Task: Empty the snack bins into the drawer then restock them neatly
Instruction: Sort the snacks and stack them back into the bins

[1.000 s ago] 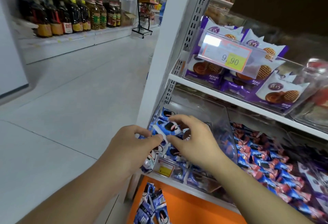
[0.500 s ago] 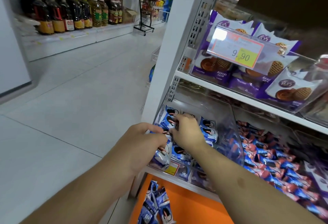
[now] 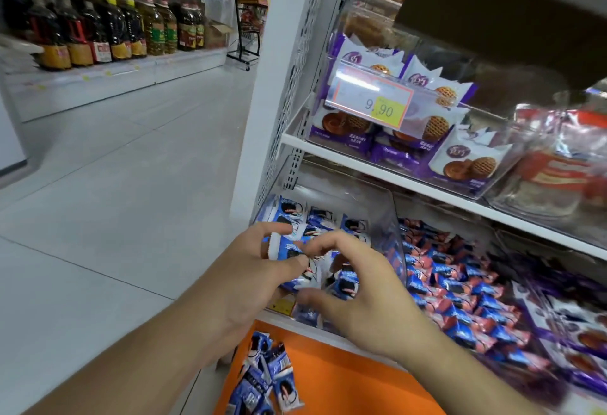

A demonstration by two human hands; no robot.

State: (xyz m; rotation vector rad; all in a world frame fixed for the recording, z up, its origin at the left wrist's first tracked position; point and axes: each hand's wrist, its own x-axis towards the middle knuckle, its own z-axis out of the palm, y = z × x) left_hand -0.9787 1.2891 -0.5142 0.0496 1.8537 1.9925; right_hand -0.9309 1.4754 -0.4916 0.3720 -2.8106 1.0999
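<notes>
- Left hand [image 3: 254, 275], head view: thumb and curled fingers pinch a blue snack packet [image 3: 289, 252] at the near left corner of the clear bin [image 3: 392, 214].
- Right hand [image 3: 359, 289]: fingers bent and spread over the packets in the same bin, thumb low by the bin's front edge. Whether it grasps a packet I cannot tell; motion blur hides the fingertips.
- Blue packets lie in rough rows toward the far side of the bin, looser near the hands.
- Orange drawer [image 3: 345, 378] is open below the shelf, near and low in the scene; a small heap of blue packets [image 3: 262, 378] sits at its left end.
- Right of the clear bin: a second bin of pink-and-blue packets [image 3: 460, 286], just beside it.
- Shelf above: purple-and-white biscuit packs [image 3: 466, 161] in a clear bin, with a price tag [image 3: 371, 100] reading 9,90 on its front.
- Far left across the aisle: bottles [image 3: 115, 30] on a white shelf.
</notes>
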